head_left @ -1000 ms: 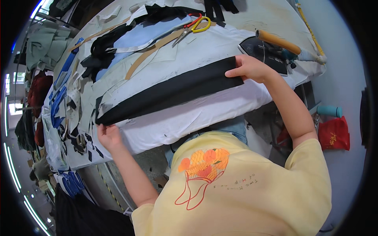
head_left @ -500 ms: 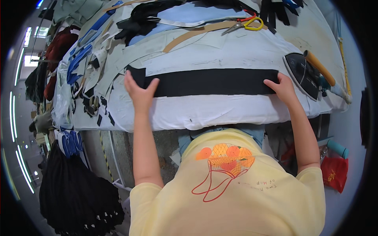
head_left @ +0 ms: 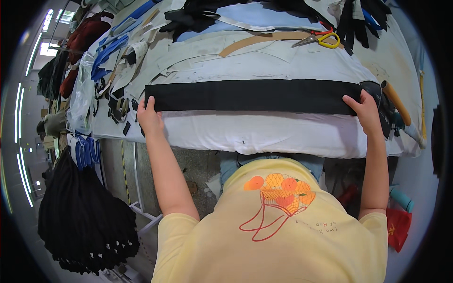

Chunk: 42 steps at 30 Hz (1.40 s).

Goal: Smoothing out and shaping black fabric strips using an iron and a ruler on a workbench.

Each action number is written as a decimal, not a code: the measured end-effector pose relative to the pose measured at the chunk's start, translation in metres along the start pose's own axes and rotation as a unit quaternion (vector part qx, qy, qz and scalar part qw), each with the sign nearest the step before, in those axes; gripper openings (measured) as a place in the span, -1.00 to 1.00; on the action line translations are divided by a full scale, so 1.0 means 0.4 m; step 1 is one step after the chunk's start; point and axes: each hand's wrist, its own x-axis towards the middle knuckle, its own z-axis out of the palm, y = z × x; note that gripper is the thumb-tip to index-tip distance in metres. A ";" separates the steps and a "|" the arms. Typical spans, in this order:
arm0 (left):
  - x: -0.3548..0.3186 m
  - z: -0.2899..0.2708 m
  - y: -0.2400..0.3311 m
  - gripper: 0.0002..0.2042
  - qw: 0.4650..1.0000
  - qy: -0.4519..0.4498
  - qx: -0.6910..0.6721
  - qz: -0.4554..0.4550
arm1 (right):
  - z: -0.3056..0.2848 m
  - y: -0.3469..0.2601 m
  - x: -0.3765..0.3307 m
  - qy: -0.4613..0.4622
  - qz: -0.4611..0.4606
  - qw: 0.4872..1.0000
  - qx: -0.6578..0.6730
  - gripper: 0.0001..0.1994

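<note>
A long black fabric strip [head_left: 255, 96] is stretched out flat and straight over the white-covered table, one end in each hand. Its left end is pinched by my left hand [head_left: 150, 117], thumb on top and fingers underneath. At the opposite end my right hand [head_left: 365, 108] grips the edge the same way, its thumb lying over the cloth. Just beyond the right hand sits an iron [head_left: 388, 106] with a tan handle, partly hidden behind the strip and hand.
Scissors [head_left: 317, 40] with yellow and red handles lie at the far side, over a brown curved strip [head_left: 245, 43]. Pale pattern pieces [head_left: 188, 59] and blue and black scraps cover the far left. A bundle of black cloth [head_left: 87, 217] hangs beside the table at lower left.
The folded left end of the strip has been opened out, so it spans wider. My left hand moved left and my right hand right, with the view shifting slightly.
</note>
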 end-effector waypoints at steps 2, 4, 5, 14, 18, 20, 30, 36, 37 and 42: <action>0.005 -0.011 0.011 -0.81 1.000 -0.020 0.015 -0.018 | -0.012 0.001 0.009 -0.010 0.013 1.000 -0.025 -0.76; 0.008 -0.015 0.014 -0.81 0.999 -0.036 0.022 -0.029 | -0.011 -0.005 0.011 -0.010 0.019 0.999 -0.035 -0.77; 0.008 -0.016 0.013 -0.81 0.997 -0.053 0.031 -0.039 | -0.011 -0.006 0.012 -0.010 0.026 0.999 -0.043 -0.77; 0.059 -0.063 -0.040 -0.69 0.931 -0.039 0.348 0.102 | 0.005 0.119 0.032 0.016 0.039 0.991 -0.127 -0.76; -0.034 -0.005 -0.007 -0.73 0.699 0.023 0.624 0.348 | 0.039 0.093 0.022 0.064 0.047 0.992 -0.100 -0.76; -0.117 0.085 -0.023 -0.74 0.764 -0.177 0.522 0.336 | 0.050 0.104 0.020 0.077 0.024 0.989 -0.124 -0.74; -0.001 -0.087 -0.058 -0.47 0.570 -0.060 0.767 0.288 | 0.060 0.128 0.016 0.120 -0.018 0.979 -0.167 -0.70; -0.064 -0.040 -0.060 -0.44 0.631 -0.150 0.683 0.337 | 0.058 0.128 0.005 0.157 -0.034 0.972 -0.172 -0.68; -0.031 -0.066 -0.059 -0.48 0.629 -0.119 0.689 0.339 | 0.062 0.127 0.002 0.171 -0.034 0.957 -0.233 -0.66; -0.226 0.147 0.003 -0.76 0.725 -0.180 0.545 0.381 | 0.071 0.154 -0.079 0.271 -0.186 0.876 -0.354 -0.62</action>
